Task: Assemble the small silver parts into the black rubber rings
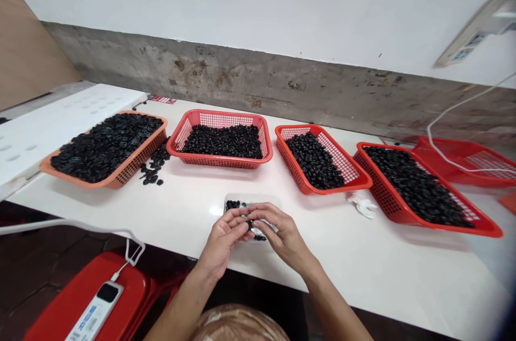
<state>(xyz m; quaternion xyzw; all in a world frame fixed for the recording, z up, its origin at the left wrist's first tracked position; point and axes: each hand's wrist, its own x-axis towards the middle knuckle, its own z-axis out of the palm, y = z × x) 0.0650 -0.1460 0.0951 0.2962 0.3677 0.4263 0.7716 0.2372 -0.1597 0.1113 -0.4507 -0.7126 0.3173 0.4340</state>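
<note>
My left hand and my right hand meet at the fingertips near the table's front edge. Between them they pinch a small black part, mostly covered by the fingers, so its exact kind cannot be made out. Directly beneath the hands lies a shallow clear tray with several small black pieces in it. Beyond it stands a pinkish-red basket full of small black parts. An orange basket on the left is heaped with flat black ring-like pieces, some of which lie loose beside it.
Two red baskets of black parts, one nearer and one farther right, stand on the white table. Crumpled white tissue lies between them. A power bank with a cable rests on a red stool at lower left.
</note>
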